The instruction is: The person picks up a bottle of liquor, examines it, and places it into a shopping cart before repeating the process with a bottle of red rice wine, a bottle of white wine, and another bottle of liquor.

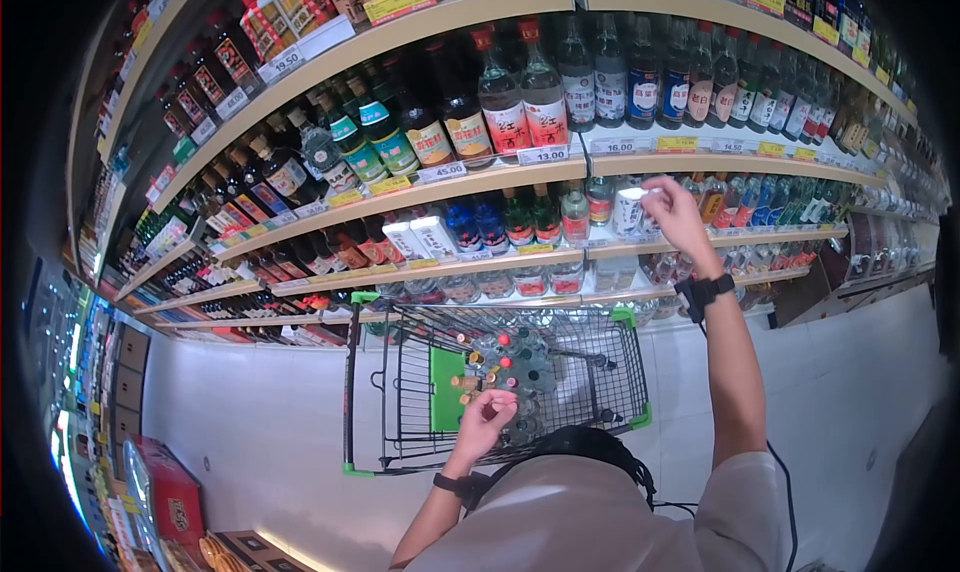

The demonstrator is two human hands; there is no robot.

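Bottles stand in rows on shelves; a wire cart occupies the floor.

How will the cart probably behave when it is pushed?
The cart will probably feel heavy, as many bottles are in it. Made mostly of rigid-looking wire, it should hardly bend. The bottles are grouped closely, so they may knock together.

We wear a pale greyish-beige shirt with a short right sleeve. Black straps circle our wrists, well out from the shirt on either side — the right strap bears a boxy black module, and the left strap is black too. A thin dark cable runs just beside the shirt's right sleeve.
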